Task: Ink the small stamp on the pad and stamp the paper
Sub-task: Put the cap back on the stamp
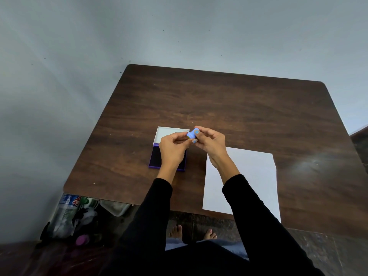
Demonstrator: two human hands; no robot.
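A small blue stamp (192, 134) is held in the air between both hands, above the far right corner of the ink pad. My right hand (210, 142) grips its round blue body with fingers and thumb. My left hand (172, 147) pinches the stamp's other end. The ink pad (154, 157) is a purple case lying open on the table, its white lid (169, 132) flipped back; my left hand covers most of the dark pad. A white sheet of paper (253, 180) lies flat to the right of the pad, partly under my right forearm.
The dark wooden table (219, 100) stands against a pale wall. Plastic bottles and bags (75, 212) sit on the floor below the table's near left corner. My bare feet show on the dark floor under the near edge.
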